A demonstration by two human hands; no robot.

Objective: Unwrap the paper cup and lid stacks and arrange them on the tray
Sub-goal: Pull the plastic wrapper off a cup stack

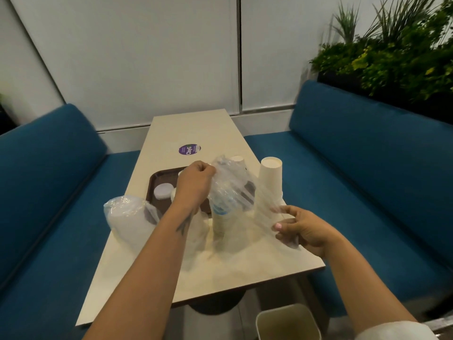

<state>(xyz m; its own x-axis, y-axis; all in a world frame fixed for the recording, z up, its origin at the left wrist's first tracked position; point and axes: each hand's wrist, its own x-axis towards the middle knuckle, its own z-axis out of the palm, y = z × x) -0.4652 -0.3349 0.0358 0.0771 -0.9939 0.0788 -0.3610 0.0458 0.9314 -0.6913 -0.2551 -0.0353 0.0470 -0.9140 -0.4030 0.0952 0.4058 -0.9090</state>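
Note:
A stack of white paper cups [221, 218] stands upside down near the table's middle, partly inside clear plastic wrap [235, 190]. My left hand [195, 184] pinches the wrap's top above the stack. My right hand [297, 228] grips the wrap's other end, pulled out to the right. A second bare cup stack [269, 182] stands to the right. A wrapped bundle of lids [127, 217] lies at the left. The brown tray [157, 181] behind my left hand holds a white lid [163, 191].
The beige table [196, 261] has a purple sticker [190, 149] farther back. Blue benches [367, 168] flank both sides. A pale bin [288, 322] stands on the floor at the near right. Green plants [392, 60] fill the far right corner.

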